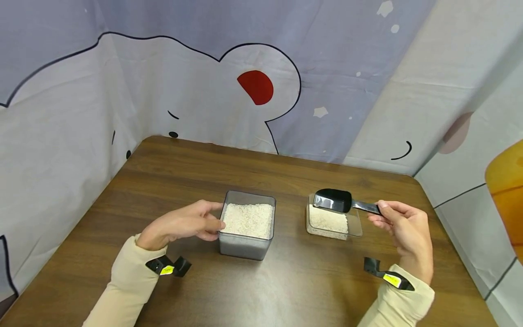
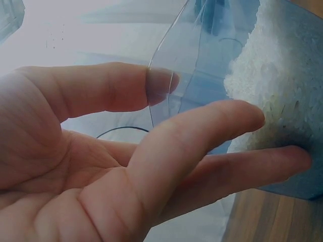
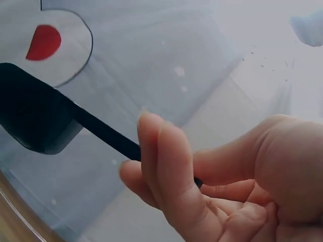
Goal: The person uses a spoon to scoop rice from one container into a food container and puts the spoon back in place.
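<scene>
A tall, see-through grey container stands on the table, filled with white rice. My left hand is at its left side and holds the wall, with the thumb tip over the rim and other fingers along the outside. In my right hand is a black scoop, pinched near the end of its handle. The scoop is held above a low clear container that also has rice in it. No rice shows in the scoop's bowl. The right wrist view shows the scoop's dark underside.
Both containers stand on a brown wooden table, with a gap between them. A printed curtain hangs behind the table and along its sides. Each sleeve carries a black strap with a small mount.
</scene>
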`<state>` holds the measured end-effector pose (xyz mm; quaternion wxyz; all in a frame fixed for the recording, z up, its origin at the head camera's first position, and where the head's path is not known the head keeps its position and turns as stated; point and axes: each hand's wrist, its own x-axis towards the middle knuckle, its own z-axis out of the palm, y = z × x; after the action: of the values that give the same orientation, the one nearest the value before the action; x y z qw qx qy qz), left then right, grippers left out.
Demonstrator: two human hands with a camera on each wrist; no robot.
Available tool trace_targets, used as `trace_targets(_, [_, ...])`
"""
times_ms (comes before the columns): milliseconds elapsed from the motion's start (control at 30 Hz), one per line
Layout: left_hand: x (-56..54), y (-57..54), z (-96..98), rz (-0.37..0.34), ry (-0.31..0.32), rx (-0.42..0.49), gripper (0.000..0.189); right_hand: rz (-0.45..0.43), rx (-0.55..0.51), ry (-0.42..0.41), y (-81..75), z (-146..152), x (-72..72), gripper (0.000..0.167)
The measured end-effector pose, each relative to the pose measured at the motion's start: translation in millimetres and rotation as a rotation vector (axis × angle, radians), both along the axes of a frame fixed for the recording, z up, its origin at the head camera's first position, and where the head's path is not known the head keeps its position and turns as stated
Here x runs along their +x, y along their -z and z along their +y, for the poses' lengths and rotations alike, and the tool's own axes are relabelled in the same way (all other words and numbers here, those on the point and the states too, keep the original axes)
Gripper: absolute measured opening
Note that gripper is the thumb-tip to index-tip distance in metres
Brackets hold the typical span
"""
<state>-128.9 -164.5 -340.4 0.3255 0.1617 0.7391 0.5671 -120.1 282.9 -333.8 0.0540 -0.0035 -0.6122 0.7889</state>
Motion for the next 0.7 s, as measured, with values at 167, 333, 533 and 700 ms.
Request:
trace_targets(167, [-0.9,-0.1,-0.2,0.008,0.014,0.013,0.065,0.007,-0.044,-0.051,-3.6,-10,-3.7,0.011])
trace_targets(333, [-1.1,0.8,-0.2,0.004,0.019,0.022,0.064,0.025,-0.027,-0.091,-7.0,-24,-6.3,0.012])
trace_targets(533, [-0.4,1.1,-0.8,0.005,0.007,0.020,0.067,0.026,0.011,-0.134,-10.9,-46,-10.8,0.012])
trace_targets(700, [-0.5,0.5,-0.9,0.000,0.016,0.028,0.064,0.047,0.028,-0.196,-13.3,-65,-11.6,0.012])
